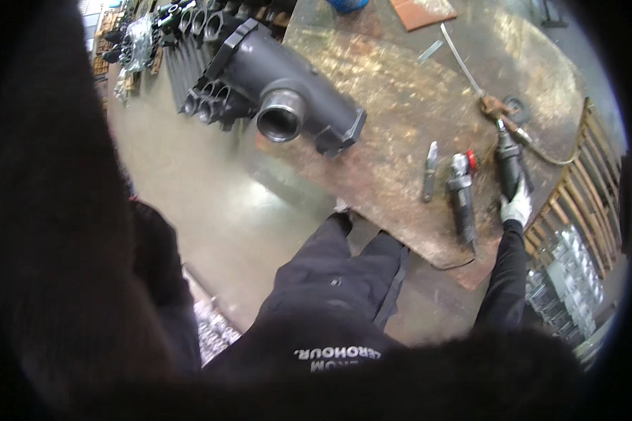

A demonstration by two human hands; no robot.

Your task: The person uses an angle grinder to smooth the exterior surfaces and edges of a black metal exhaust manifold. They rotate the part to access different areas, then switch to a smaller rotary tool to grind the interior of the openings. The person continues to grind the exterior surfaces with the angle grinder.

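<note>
My right hand [518, 208], in a white glove, is at the right side of a worn metal table [379, 77]. Its fingers are wrapped round the rear of a black die grinder [508, 163], which points away from me. Left of that lies an angle grinder [461, 200] with a red part at its head. A small knife-like hand tool [430, 172] rests beside it. Beyond the die grinder is a brownish air-gun-like tool [495, 107] with a thin pale tube. My left hand does not show; a dark, blurred sleeve-like shape fills the left side.
A large dark-grey cast pipe [295, 81] with a round side outlet stands at the table's left edge. Several similar castings [214, 105] are behind it. A reddish-brown sheet [423, 12] and a blue object [347, 4] lie at the far edge. Right: wooden slats [576, 189] and silvery metal parts [572, 274].
</note>
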